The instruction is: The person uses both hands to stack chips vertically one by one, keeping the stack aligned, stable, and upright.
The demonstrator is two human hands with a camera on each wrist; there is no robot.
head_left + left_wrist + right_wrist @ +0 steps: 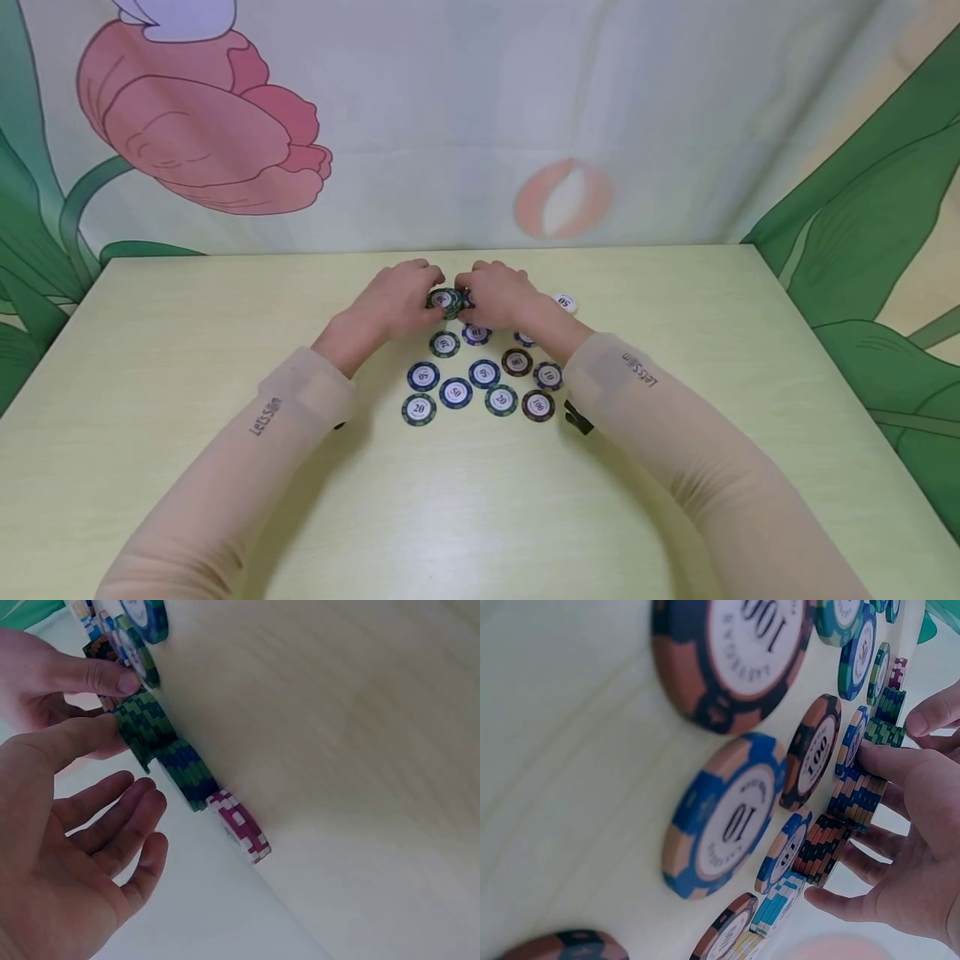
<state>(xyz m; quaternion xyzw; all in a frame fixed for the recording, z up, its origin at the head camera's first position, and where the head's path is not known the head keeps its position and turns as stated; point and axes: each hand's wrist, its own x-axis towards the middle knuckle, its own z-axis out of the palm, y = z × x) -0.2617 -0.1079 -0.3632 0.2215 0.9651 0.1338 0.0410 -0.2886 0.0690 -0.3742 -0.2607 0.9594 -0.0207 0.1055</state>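
Observation:
My left hand (393, 292) is at the left of a row of poker chip stacks. Its thumb touches the stack of green poker chips (142, 724), while its other fingers curve loosely behind, apart from the stack. My right hand (498, 292) is right beside it. In the right wrist view, its thumb and index finger pinch the stack of blue-and-orange poker chips (855, 799) from front and back. Its remaining fingers reach behind the stack of black-and-orange poker chips (823, 851). From overhead, the right hand covers most of these stacks.
A green-and-blue stack (187, 776) and a maroon-and-white stack (238, 825) continue the row leftward. Light blue-and-white chips (778, 904) and a white chip (565, 302) lie at the right end. Several single chips, including a green 20 chip (418, 409), lie flat nearer me.

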